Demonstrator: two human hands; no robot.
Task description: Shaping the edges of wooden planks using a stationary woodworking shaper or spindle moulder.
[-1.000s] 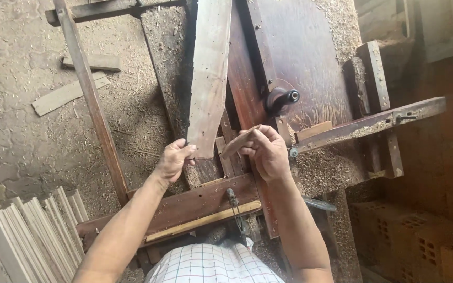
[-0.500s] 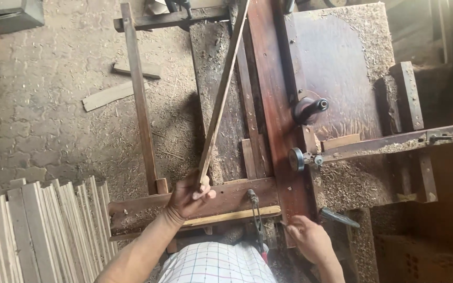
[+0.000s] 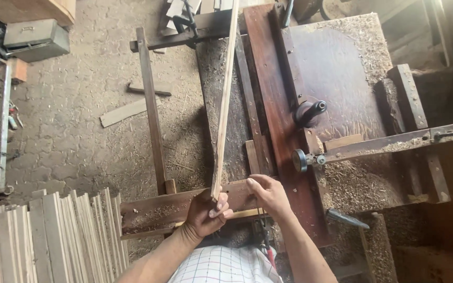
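A person's left hand (image 3: 205, 212) grips the near end of a long, thin pale wood strip (image 3: 224, 99), turned on edge over a sawdust-coated workbench (image 3: 342, 78). The right hand (image 3: 269, 193) rests just beside it with fingers loosely curled, holding nothing. Stacked pale boards (image 3: 48, 236) crowd the lower left; a gritty floor (image 3: 79, 136) lies beyond the bench's left rail.

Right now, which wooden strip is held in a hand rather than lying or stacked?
The long pale strip over the bench: the left hand grips its near end. The stacked strips and the floor offcut are untouched.
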